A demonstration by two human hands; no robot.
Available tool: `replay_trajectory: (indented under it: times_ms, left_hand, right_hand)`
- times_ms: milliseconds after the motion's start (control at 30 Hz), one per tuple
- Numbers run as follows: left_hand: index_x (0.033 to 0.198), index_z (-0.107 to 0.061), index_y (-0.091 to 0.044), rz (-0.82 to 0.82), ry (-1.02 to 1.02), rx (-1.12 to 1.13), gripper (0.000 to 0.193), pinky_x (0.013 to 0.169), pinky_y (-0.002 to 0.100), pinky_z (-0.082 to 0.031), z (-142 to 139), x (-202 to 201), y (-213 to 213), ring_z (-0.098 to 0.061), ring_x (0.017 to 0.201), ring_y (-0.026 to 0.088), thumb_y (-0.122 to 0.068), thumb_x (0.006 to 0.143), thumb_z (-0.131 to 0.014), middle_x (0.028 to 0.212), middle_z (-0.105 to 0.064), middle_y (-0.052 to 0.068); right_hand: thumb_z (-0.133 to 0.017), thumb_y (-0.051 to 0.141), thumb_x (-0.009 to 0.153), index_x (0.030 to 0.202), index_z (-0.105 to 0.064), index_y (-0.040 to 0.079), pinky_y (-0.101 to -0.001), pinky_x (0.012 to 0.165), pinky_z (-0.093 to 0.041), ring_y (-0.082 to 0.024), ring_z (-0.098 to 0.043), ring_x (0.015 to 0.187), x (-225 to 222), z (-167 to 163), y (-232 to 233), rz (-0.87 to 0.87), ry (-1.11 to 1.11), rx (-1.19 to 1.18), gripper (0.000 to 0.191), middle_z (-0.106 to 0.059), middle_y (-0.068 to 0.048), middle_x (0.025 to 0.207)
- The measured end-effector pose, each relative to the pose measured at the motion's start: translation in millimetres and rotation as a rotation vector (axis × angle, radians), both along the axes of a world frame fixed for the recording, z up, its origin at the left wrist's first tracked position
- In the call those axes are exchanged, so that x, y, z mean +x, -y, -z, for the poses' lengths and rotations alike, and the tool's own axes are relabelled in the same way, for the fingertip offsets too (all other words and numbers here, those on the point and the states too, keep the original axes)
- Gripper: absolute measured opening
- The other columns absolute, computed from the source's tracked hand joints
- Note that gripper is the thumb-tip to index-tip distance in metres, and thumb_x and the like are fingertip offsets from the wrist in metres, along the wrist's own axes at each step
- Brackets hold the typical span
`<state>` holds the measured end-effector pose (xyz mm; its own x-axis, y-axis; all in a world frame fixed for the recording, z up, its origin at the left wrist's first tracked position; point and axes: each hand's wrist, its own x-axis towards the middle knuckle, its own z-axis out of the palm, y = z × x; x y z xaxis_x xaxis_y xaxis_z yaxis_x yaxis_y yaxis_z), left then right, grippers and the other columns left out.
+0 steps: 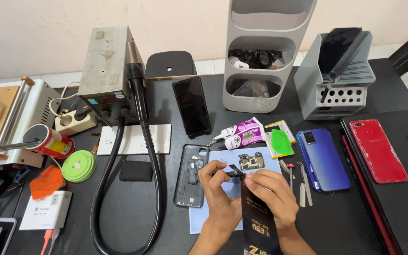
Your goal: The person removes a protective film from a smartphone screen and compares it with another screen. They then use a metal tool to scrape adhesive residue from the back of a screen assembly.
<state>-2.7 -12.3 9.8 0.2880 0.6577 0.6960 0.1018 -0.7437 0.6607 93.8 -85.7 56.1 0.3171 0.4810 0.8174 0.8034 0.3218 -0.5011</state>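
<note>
Both hands meet above the blue mat [223, 198] on the bench [345, 222]. Left hand [220, 198] and right hand [270, 196] each pinch the black flex strip [236, 172], beside the circuit board [251, 161] and open phone shell [192, 175].

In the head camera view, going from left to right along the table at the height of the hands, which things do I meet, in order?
Green round disc → black hose → open phone back shell → left hand → right hand → tweezers → blue phone → red phone.
</note>
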Motion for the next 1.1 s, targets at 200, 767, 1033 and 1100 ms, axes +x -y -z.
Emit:
replay_trajectory:
  times_ms: [200,767,1033,1100]
  left_hand:
    - [0.122,-0.04,-0.011,0.002,0.027,-0.021,0.07,0.083,0.037,-0.043,2.7,1.8,-2.2,-0.046,0.098,0.027,-0.012,0.074,-0.091,0.123,-0.049,0.016]
    - [0.118,-0.039,-0.012,0.028,0.038,0.038,0.066,0.083,0.038,-0.046,-4.7,3.4,-4.2,-0.048,0.102,0.028,-0.004,0.072,-0.086,0.118,-0.045,0.016]
    - [0.127,-0.033,-0.015,0.082,0.082,0.055,0.076,0.093,0.04,-0.049,-1.5,4.1,-10.8,-0.051,0.11,0.028,0.002,0.074,-0.084,0.128,-0.041,0.017]
    - [0.134,-0.029,-0.017,0.096,0.196,0.04,0.082,0.102,0.041,-0.05,-0.1,8.1,-10.1,-0.051,0.118,0.028,0.001,0.077,-0.085,0.135,-0.035,0.018]
  right_hand:
    - [-0.081,0.0,0.069,0.103,-0.071,-0.004,-0.0366,0.086,-0.057,-0.027,-0.07,0.094,2.4,-0.3,-2.9,-0.039,-0.093,-0.037,0.035,-0.07,-0.013,0.098]
    - [-0.083,-0.003,0.076,0.098,-0.073,0.003,-0.0276,0.075,-0.054,-0.017,-0.066,0.086,22.9,-2.9,1.0,-0.254,-0.302,-0.201,0.025,-0.068,-0.006,0.092]
    - [-0.083,-0.004,0.076,0.098,-0.075,0.001,-0.0239,0.065,-0.056,-0.013,-0.072,0.074,18.1,-24.3,2.8,-0.118,-0.264,-0.329,0.024,-0.071,-0.006,0.086]
    - [-0.084,-0.003,0.074,0.094,-0.075,0.001,-0.0236,0.064,-0.056,-0.013,-0.073,0.074,20.1,-23.5,0.6,-0.088,-0.331,-0.344,0.023,-0.073,-0.007,0.087]
